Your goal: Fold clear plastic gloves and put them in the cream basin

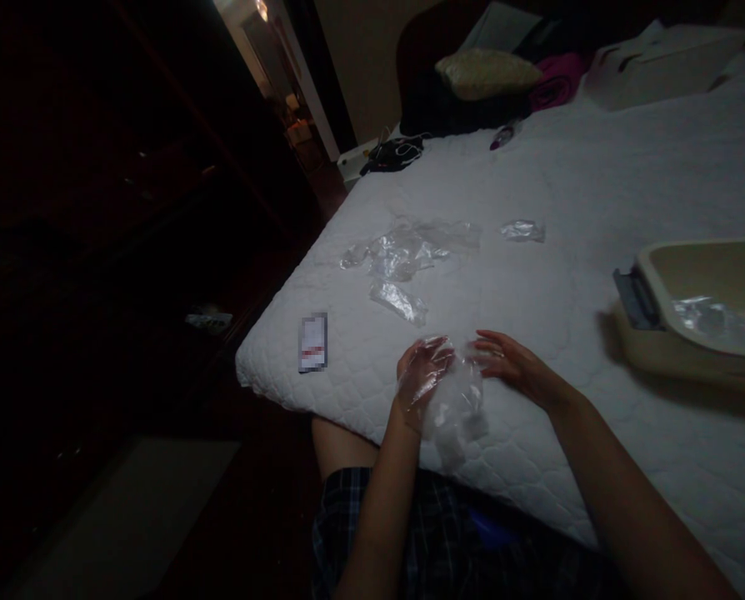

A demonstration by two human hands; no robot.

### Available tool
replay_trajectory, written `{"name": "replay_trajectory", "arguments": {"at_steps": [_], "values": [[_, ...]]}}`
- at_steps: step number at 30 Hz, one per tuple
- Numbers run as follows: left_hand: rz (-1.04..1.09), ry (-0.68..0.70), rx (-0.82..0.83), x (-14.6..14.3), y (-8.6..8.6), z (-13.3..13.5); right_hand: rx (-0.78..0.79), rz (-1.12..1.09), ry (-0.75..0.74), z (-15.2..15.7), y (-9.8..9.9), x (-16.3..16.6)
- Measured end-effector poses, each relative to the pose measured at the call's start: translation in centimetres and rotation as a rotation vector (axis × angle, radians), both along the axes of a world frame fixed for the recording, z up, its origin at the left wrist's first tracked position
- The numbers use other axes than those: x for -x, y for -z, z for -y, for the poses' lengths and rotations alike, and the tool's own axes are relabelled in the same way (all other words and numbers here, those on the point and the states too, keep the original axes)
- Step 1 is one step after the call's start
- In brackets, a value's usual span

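A crumpled clear plastic bag (457, 408) hangs between my two hands, just above the white quilted bed. My left hand (423, 375) is curled at the bag, and its film lies over the fingers and wrist. On the other side, my right hand (513, 362) has its fingers stretched and apart, with the fingertips against or just behind the film. A pile of loose clear plastic bags (403, 250) lies beyond my hands. Nearer is a folded clear bag (398, 302), and a small folded clear bag (522, 231) lies farther right.
To the right stands a cream plastic bin (647, 350) with a grey handle and clear plastic inside. A phone-like item (313, 342), blurred out, lies near the bed's left corner. Cables (403, 152), a pillow (488, 73) and a white box (660, 71) are at the back.
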State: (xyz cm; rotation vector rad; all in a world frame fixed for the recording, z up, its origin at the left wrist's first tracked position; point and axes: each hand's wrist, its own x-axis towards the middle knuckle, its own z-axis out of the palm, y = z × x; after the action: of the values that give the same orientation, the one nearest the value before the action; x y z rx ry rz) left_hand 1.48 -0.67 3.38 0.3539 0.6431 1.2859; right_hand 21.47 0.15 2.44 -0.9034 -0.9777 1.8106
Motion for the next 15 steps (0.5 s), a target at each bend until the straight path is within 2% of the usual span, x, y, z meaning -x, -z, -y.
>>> {"name": "replay_trajectory", "arguments": {"at_steps": [4, 8, 12, 15], "values": [[-0.138, 0.026, 0.044, -0.5, -0.1, 0.2, 0.019, 0.097, 0.010, 0.2, -0.3, 0.3], [-0.119, 0.063, 0.114, -0.7, 0.3, 0.1, 0.002, 0.169, -0.069, 0.8, -1.1, 0.8], [-0.133, 0.029, 0.054, -0.9, 0.4, 0.1, -0.002, 0.197, -0.107, 1.0, -1.5, 1.0], [-0.130, 0.039, 0.045, -0.7, 0.0, 0.0, -0.006, 0.151, -0.057, 0.9, -1.4, 0.8]]}}
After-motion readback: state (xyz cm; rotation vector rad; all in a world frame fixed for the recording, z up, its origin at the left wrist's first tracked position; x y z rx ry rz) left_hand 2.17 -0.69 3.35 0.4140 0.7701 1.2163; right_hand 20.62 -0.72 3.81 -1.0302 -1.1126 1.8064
